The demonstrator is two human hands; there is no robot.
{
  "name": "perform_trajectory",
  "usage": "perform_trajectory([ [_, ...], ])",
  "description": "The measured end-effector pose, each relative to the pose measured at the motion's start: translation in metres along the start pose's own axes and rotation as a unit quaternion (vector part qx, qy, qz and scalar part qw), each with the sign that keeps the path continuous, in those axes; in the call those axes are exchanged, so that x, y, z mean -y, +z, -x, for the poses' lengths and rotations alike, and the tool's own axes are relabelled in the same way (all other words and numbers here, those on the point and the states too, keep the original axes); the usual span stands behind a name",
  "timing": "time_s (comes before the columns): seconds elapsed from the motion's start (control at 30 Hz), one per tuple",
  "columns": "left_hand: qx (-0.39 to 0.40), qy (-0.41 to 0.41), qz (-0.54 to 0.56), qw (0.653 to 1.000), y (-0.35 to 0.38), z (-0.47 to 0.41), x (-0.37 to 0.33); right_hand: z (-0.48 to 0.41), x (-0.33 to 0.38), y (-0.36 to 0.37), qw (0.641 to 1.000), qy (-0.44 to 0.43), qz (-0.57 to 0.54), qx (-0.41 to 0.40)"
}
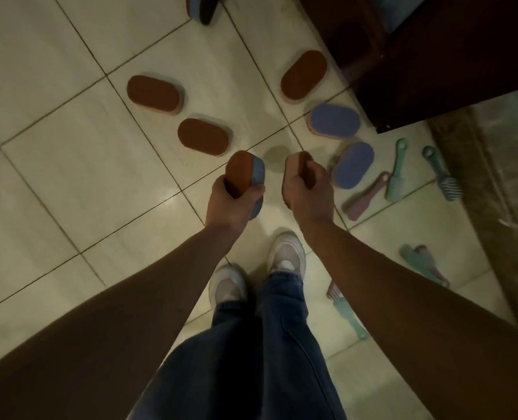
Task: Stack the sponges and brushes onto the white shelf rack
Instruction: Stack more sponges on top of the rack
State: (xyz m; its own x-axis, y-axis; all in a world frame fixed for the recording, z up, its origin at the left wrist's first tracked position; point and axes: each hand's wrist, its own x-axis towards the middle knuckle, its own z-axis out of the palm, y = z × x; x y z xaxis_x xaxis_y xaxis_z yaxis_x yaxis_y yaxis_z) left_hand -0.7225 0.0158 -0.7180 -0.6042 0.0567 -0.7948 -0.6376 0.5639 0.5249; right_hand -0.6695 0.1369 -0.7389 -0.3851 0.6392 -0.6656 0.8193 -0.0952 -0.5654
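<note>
Pale tiled floor (70,183) runs under a dark wooden cabinet (433,71) and carries the scatter: brown-topped oval sponges (154,93), blue-topped oval sponges (335,119), then slim plastic handled brushes (398,174). The left grip (232,198) is curled round a brown-and-blue oval sponge (245,168), the right grip (307,189) round a brown-faced pale sponge (304,165). Each is held on edge, likely so two travel together. No white shelf rack shows.
</note>
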Motion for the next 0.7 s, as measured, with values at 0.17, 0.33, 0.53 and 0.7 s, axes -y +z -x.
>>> perform_trajectory([
  [0.17,-0.014,-0.009,0.008,1.000,-0.029,0.097,-0.051,0.087,0.051,-0.060,1.000,-0.009,-0.016,0.001],
  [0.33,-0.009,-0.005,0.014,1.000,-0.064,0.204,-0.119,0.181,0.114,-0.135,0.997,-0.065,-0.027,-0.017],
  [0.53,0.027,0.069,-0.005,0.997,-0.095,0.314,-0.200,0.268,0.175,-0.203,0.991,-0.041,-0.084,-0.092],
  [0.7,0.071,0.111,-0.031,0.991,-0.107,0.388,-0.242,0.341,0.191,-0.256,0.969,-0.022,-0.207,-0.133],
])
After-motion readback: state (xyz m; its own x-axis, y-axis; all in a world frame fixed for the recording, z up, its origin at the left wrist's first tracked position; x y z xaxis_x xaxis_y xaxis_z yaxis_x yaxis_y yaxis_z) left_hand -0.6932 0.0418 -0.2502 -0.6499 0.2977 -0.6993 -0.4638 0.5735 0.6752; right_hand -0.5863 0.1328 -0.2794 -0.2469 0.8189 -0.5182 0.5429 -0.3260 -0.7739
